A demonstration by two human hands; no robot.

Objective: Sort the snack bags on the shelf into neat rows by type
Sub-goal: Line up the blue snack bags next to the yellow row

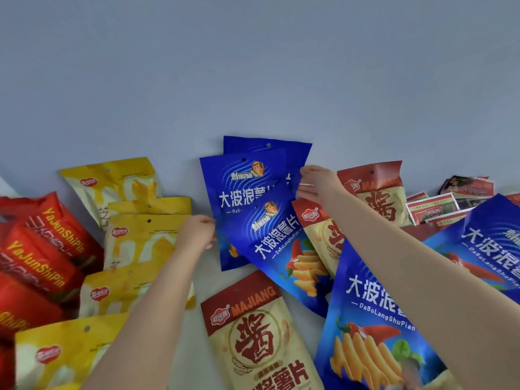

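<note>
Three blue chip bags lean against the back wall: one at the rear (pixel 267 147), one in front of it (pixel 239 190), and a tilted one (pixel 270 240) lying across them. My left hand (pixel 197 233) has curled fingers at the left edge of the blue bags. At their right edge, by the tilted bag's top corner, my right hand (pixel 316 184) pinches them. A row of yellow bags (pixel 140 240) runs along the left, with red bags (pixel 42 249) beyond it. Cream-and-maroon MAJIANG bags (pixel 253 333) lie in front and at the right (pixel 380 198).
Two more blue bags (pixel 365 319) lie flat under my right forearm, at the front and right (pixel 489 249). Small red and green packets (pixel 439 212) are piled at the far right back. A blue-grey wall (pixel 253 66) closes the back of the white shelf (pixel 208 280).
</note>
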